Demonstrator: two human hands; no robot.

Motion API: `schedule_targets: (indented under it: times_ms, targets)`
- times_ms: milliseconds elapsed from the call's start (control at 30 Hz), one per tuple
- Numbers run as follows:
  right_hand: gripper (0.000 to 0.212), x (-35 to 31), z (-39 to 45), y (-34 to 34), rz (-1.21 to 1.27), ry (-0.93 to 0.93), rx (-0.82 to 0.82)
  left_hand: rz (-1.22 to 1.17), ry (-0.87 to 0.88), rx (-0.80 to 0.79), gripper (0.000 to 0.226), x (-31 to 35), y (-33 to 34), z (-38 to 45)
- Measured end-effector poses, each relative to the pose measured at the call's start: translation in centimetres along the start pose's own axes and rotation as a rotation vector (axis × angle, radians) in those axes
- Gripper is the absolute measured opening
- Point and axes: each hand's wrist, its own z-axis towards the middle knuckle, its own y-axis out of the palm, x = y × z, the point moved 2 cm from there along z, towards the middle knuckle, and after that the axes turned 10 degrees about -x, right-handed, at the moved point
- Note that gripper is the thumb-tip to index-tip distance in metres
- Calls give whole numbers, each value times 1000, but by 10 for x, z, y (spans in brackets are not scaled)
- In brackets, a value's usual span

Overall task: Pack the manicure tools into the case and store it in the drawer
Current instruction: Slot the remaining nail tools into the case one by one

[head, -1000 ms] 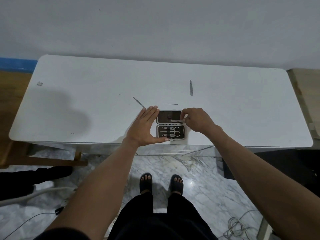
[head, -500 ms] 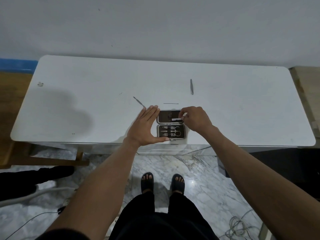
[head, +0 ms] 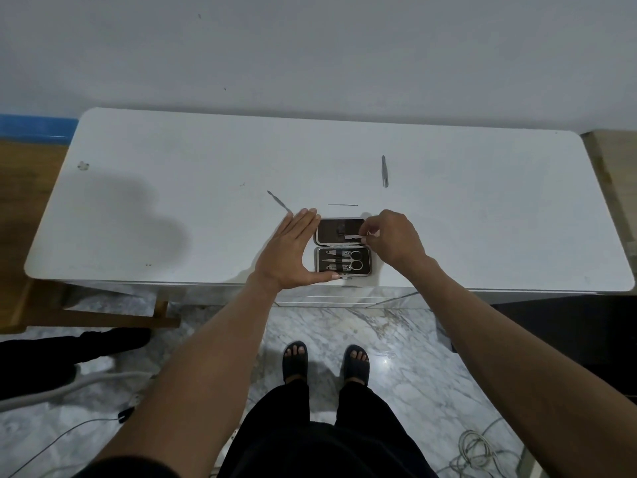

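Packing is partway: our left hand [head: 293, 250] lies flat, bracing the open case [head: 343, 248] at the tabletop [head: 172, 201] edge; our right hand [head: 389, 241] pinches a small tool [head: 351, 238] into the lid; three tools remain loose.

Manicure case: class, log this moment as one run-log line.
case open on table | left hand steadies it | right hand pinches flat tool over lid half | three tools loose

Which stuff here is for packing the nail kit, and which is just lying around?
For the job: open case; flat tool pinched by right hand; left hand; tweezers; cuticle pusher; thin pick.

Lying about: cables on floor; wooden chair.
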Motion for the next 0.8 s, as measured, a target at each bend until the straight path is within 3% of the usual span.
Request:
schedule_targets:
  times_ms: [333, 800]
  targets:
    - [19, -14, 4, 4, -4, 3, -9, -10, 10, 14, 129, -1, 0, 0]
    - [13, -24, 13, 17, 7, -62, 0, -16, 11, 13, 129, -1, 1, 0]
